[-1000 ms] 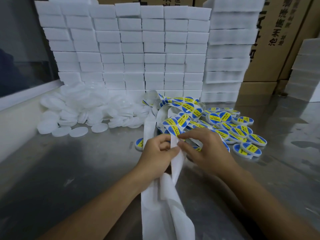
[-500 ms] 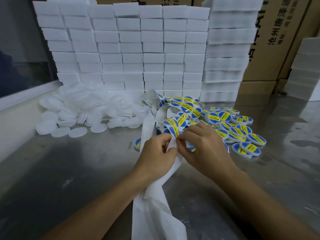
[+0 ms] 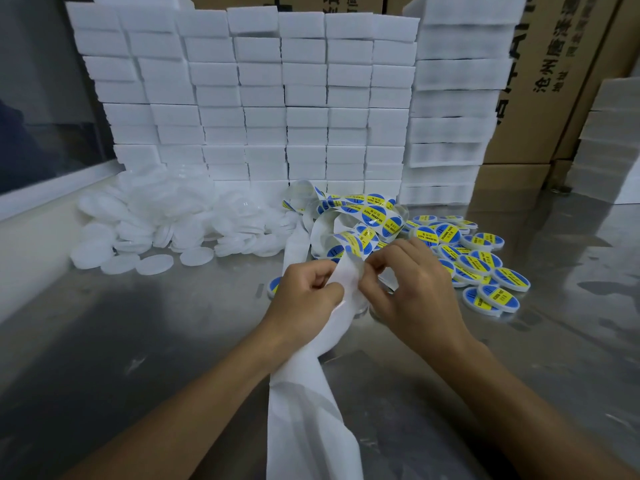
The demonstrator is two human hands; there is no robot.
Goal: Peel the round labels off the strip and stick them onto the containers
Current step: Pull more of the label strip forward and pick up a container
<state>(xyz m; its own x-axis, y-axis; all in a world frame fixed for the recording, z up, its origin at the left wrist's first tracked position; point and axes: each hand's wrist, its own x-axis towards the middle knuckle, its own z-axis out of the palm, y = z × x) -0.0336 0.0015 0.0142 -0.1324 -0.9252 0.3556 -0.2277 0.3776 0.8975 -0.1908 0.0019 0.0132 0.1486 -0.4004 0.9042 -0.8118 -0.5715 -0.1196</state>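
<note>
A white backing strip (image 3: 304, 403) runs from the table's front edge up between my hands to a tangle of blue-and-yellow round labels (image 3: 363, 220). My left hand (image 3: 308, 292) grips the strip at mid-table. My right hand (image 3: 412, 289) pinches at the strip's edge right beside the left hand's fingers; what lies under its fingertips is hidden. Plain white round containers (image 3: 166, 223) lie heaped at the left. Labelled containers (image 3: 485, 268) lie in a pile at the right. One labelled container (image 3: 275, 285) peeks out behind my left hand.
White foam blocks (image 3: 263, 98) are stacked in a wall at the back of the steel table (image 3: 121, 341). Cardboard boxes (image 3: 554, 81) stand at the back right, more white blocks (image 3: 609, 140) at the far right.
My hands drew closer together and lifted slightly along the strip. The loose strip below them shifted left and folded.
</note>
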